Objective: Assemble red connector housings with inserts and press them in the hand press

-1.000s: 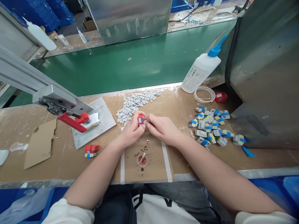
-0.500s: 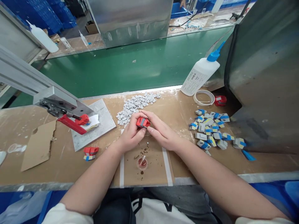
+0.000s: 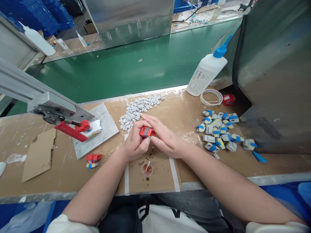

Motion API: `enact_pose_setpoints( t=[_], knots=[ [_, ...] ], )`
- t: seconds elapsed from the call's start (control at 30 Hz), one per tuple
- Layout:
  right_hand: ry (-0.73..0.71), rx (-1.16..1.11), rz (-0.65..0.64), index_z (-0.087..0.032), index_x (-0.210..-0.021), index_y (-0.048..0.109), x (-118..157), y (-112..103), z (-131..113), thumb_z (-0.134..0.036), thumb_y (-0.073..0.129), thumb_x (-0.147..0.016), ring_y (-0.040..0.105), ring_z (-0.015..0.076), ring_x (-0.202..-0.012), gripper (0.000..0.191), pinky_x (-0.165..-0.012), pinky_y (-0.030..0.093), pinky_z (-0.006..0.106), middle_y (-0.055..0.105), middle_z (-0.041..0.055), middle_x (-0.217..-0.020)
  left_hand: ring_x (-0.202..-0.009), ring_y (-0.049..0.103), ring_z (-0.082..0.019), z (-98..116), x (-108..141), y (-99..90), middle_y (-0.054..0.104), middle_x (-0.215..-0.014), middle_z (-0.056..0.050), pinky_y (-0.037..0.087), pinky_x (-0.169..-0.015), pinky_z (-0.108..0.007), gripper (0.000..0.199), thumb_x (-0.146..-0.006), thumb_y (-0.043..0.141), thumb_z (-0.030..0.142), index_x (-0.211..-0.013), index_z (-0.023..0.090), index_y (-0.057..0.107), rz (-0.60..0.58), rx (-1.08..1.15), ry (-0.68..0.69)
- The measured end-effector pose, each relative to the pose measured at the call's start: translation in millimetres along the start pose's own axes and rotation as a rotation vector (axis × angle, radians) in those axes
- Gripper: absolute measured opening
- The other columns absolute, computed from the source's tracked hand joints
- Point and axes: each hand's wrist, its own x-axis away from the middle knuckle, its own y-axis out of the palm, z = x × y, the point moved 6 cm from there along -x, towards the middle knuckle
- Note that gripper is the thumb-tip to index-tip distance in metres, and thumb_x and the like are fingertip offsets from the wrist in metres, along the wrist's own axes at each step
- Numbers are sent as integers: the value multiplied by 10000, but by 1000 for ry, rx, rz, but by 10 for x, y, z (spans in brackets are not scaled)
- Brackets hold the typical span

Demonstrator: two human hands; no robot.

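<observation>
Between both hands is a small red toy car part [image 3: 147,131] with a grey band across it. My left hand [image 3: 134,140] is closed around its left side, with the thumb along the near edge. My right hand [image 3: 168,139] presses its fingers and thumb against the right side, and those fingers hide part of it. Just beyond the hands lies a pile of small grey square pieces [image 3: 138,108]. Below them, a small cup of reddish liquid [image 3: 147,169] with a white stick in it sits on the brown board, among dark spots.
At left, a toggle clamp with a red handle [image 3: 71,131] overhangs a marble-look plate [image 3: 84,148]. Another red part [image 3: 93,160] lies nearby. On the right are several grey, blue and yellow blocks [image 3: 217,131], a tape roll [image 3: 211,97] and a white bottle [image 3: 206,74]. A green belt [image 3: 136,71] runs behind.
My view has shifted slightly. Both hands stay around the red toy car part, which looks slightly turned, and my right fingers lie a little closer over it.
</observation>
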Motion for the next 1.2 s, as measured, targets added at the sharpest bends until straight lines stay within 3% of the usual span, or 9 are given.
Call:
enact_pose_setpoints(
  t=[0.47,0.67,0.8,0.97,1.03,1.1,1.13,1.2],
  knots=[
    [-3,56,43,-241,-1703,252,-26,1,-93,-414,346,-1145,379,289,-1599,592,-1323,380,567,421,160,-1684,-846,515,-181,123,0,-33,497,-1098,-46,452,-764,-346,287,-1074,489,425,-1304,256,457,130,-43,59],
    [50,112,18,-267,-1726,180,-20,-40,-6,-462,402,-1129,369,311,-1608,666,-1297,408,573,356,166,-1724,-882,547,-218,29,-65,-2,530,-1003,-39,485,-826,-404,305,-1039,495,523,-1201,272,430,108,269,-72],
    [11,130,-9,-259,-1726,123,-8,-3,-10,-445,400,-1123,459,324,-1536,689,-1230,473,577,431,186,-1662,-852,531,-218,-5,-59,8,538,-954,-25,481,-826,-412,344,-975,561,556,-1135,278,436,126,400,-144],
    [4,130,43,-233,-1665,241,-16,12,-31,-454,416,-1103,503,331,-1459,628,-1159,504,560,485,200,-1589,-788,516,-200,-60,-52,5,545,-896,-12,457,-752,-369,453,-870,652,608,-1067,266,431,131,502,-253],
    [59,154,160,-212,-1569,375,-5,-91,-13,-487,440,-1088,578,320,-1329,558,-1058,542,510,557,197,-1484,-747,515,-187,-67,-99,-8,554,-868,-9,445,-698,-344,509,-808,694,626,-1033,262,419,111,602,-298],
    [147,199,266,-196,-1323,554,19,-213,10,-520,456,-1075,646,272,-1068,420,-884,544,413,659,152,-1231,-658,477,-149,-84,-157,-48,575,-871,-6,412,-631,-316,514,-784,704,612,-1012,258,410,115,701,-358],
    [174,218,251,-200,-1156,602,21,-233,10,-525,459,-1072,638,237,-927,365,-799,508,365,677,110,-1074,-612,449,-126,-104,-182,-78,590,-887,-6,391,-603,-305,496,-789,692,599,-1007,256,408,135,738,-394],
    [164,236,59,-210,-873,585,2,-152,-19,-511,479,-1068,569,178,-725,374,-676,395,308,639,37,-817,-543,408,-91,-160,-219,-137,620,-920,-4,359,-569,-294,438,-817,653,562,-1008,253,409,195,787,-466]
  ],
)
